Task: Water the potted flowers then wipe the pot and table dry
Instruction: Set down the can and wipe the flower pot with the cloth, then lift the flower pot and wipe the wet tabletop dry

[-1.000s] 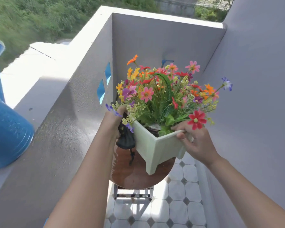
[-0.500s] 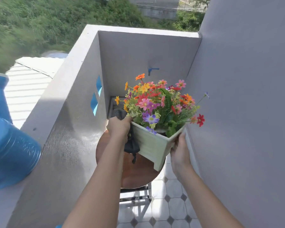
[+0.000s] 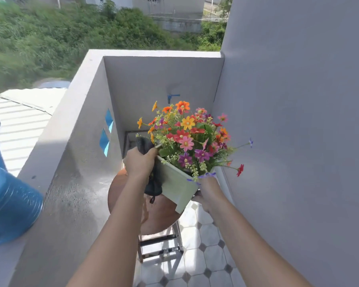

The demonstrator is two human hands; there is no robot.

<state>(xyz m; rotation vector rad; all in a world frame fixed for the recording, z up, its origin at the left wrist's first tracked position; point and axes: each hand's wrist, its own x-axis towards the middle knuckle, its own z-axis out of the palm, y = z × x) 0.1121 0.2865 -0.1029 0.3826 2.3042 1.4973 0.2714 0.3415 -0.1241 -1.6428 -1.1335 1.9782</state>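
A pale green square pot (image 3: 175,185) full of colourful flowers (image 3: 187,134) is held tilted above a round brown table (image 3: 160,216). My left hand (image 3: 139,161) grips a dark cloth (image 3: 151,183) and presses it against the pot's left side. My right hand (image 3: 205,189) holds the pot at its lower right corner, partly hidden behind the pot and a purple flower.
A blue watering can (image 3: 6,204) rests on the grey parapet ledge (image 3: 71,183) at the left. A grey wall (image 3: 298,141) stands close on the right. A blue tap (image 3: 172,96) sticks out of the back wall. Below lies a tiled floor (image 3: 199,255).
The pot has been lowered and turned with its corner pointing down. My right hand slid from the rim to the lower right corner. The view rose toward the greenery.
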